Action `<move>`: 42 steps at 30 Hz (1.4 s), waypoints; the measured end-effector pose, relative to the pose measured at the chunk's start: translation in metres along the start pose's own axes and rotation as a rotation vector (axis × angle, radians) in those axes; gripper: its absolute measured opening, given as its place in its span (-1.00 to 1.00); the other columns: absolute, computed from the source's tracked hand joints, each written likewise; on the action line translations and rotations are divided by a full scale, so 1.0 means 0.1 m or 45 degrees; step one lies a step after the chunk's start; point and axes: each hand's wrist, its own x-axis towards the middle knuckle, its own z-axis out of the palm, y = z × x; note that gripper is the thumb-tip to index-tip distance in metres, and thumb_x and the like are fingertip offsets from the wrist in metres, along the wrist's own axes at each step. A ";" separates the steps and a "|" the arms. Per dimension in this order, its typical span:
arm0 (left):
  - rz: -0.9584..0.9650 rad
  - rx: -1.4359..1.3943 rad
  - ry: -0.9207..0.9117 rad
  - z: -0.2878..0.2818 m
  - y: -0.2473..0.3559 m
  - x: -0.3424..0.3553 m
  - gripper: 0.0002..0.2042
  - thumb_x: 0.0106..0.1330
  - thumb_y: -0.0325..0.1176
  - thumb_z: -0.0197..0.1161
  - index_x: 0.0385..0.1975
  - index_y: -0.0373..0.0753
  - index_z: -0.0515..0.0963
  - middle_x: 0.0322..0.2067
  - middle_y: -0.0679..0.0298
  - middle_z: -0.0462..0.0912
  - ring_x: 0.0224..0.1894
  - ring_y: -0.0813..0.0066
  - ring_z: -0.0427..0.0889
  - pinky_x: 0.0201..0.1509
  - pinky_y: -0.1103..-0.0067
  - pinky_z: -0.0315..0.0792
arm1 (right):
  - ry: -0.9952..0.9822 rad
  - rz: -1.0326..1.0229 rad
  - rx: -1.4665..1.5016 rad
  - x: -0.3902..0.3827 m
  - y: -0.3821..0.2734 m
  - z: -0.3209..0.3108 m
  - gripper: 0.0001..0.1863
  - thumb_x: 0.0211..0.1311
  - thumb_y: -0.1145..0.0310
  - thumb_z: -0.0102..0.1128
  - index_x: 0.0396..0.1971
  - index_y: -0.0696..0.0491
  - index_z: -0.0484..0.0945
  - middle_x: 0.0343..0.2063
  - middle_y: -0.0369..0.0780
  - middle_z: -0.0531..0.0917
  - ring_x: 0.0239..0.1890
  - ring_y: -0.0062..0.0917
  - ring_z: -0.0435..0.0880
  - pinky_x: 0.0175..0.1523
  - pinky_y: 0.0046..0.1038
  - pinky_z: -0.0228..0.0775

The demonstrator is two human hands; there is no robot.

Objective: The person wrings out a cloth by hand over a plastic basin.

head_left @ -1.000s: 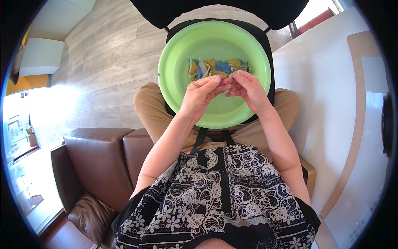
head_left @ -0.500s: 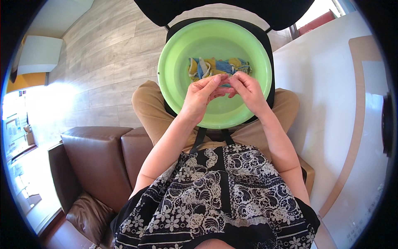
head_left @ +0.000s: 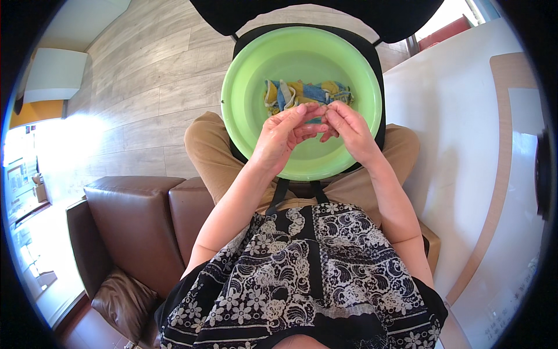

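Above a pale wood floor (head_left: 133,87), a green basin (head_left: 250,75) is held on the lap, its yellow-and-blue cloth (head_left: 305,93) left lying while left hand (head_left: 285,136) and right hand (head_left: 349,131) meet fingertip to fingertip, fingers curled, seemingly pinching something too small to identify.

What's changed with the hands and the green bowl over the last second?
Very little. The left hand and right hand remain together over the green bowl, fingertips meeting; the fingers have shifted only slightly. Whether they pinch something small cannot be told. The bundle of blue and yellow cloth lies in the bowl as before, and the bowl has not moved on the black chair.
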 end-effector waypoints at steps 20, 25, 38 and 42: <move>0.242 0.434 0.092 0.09 0.02 -0.03 -0.70 0.37 -0.31 0.03 -0.08 -0.41 0.50 -0.15 0.13 0.60 -0.27 0.42 0.64 -0.08 0.55 0.47 | 0.046 0.172 0.154 0.03 0.04 0.01 -0.77 0.36 0.29 -0.10 -0.33 0.13 0.46 -0.52 -0.39 0.41 -0.45 -0.75 0.41 -0.33 -0.62 0.43; 0.519 0.890 0.135 0.19 0.00 -0.08 -0.78 0.32 -0.46 0.07 -0.13 -0.42 0.54 -0.24 0.18 0.65 -0.30 0.50 0.65 -0.17 0.64 0.48 | 0.149 0.132 0.113 0.05 0.05 0.05 -0.81 0.33 0.37 -0.08 -0.39 0.14 0.47 -0.54 -0.40 0.41 -0.45 -0.79 0.40 -0.36 -0.64 0.44; 1.136 1.567 0.258 0.12 -0.14 0.00 -0.80 0.15 -0.51 0.21 -0.21 -0.28 0.60 -0.28 0.15 0.66 -0.35 0.44 0.66 -0.27 0.62 0.45 | 0.475 0.047 0.224 0.10 0.08 0.27 -0.88 0.18 0.52 -0.01 -0.52 0.14 0.47 -0.58 -0.44 0.40 -0.50 -0.85 0.39 -0.34 -0.65 0.49; 0.693 0.833 0.272 0.21 -0.14 -0.04 -0.80 0.29 -0.43 0.11 -0.19 -0.37 0.57 -0.23 0.17 0.65 -0.29 0.47 0.64 -0.18 0.60 0.47 | 0.464 0.039 0.147 0.09 0.15 0.23 -0.88 0.18 0.49 -0.01 -0.52 0.13 0.47 -0.56 -0.43 0.44 -0.49 -0.83 0.40 -0.36 -0.68 0.37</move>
